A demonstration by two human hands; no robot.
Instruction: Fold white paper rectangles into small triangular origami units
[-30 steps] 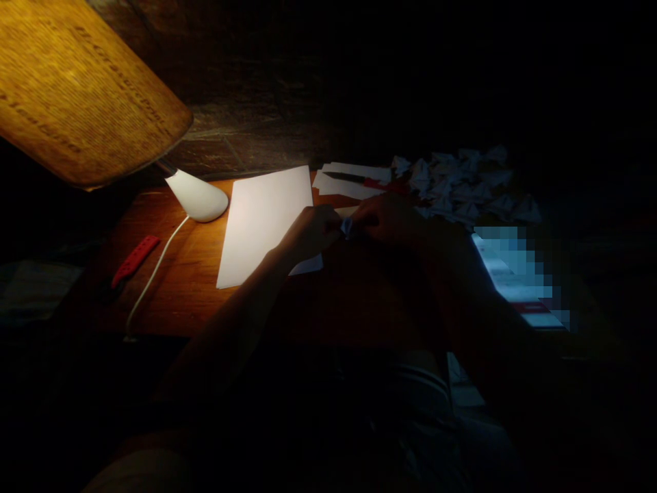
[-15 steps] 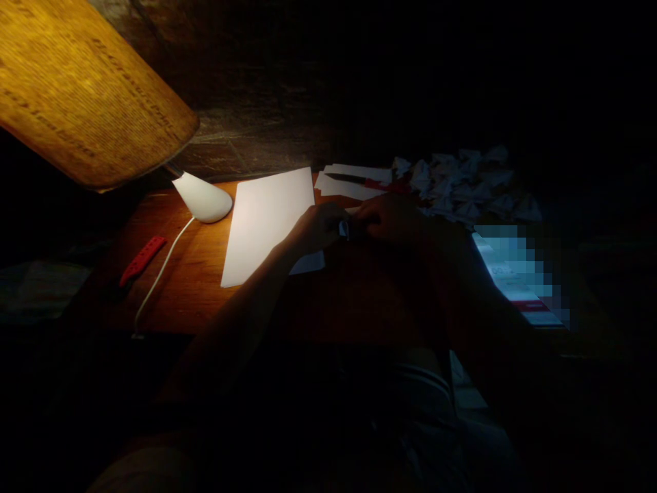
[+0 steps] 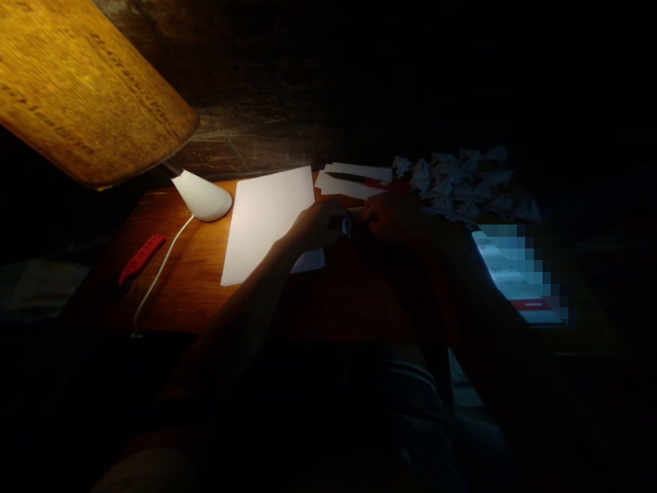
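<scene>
Close together over the middle of the dark wooden table (image 3: 205,253), my two hands share a small folded piece of paper (image 3: 347,227). My left hand (image 3: 327,222) is closed on its left side, at the right edge of a stack of white sheets (image 3: 272,219). On the other side my right hand (image 3: 387,216) is closed at the paper, fingers bent and mostly in shadow. Only a pale curled bit of the paper shows between the hands; its full shape is hidden. Behind them, a knife with a red handle (image 3: 377,183) lies on some smaller white paper pieces (image 3: 354,170).
Many folded white paper shapes (image 3: 462,181) are heaped at the back right. A lit screen (image 3: 513,274) lies at the right. A lamp with a white base (image 3: 202,197) and yellow shade (image 3: 97,96) stands left, with a white cord (image 3: 161,274) and a red power strip (image 3: 142,258) nearby.
Both hands stay almost in place, with small finger movements. The pale bit of paper between them has turned slightly and shifted a little.
</scene>
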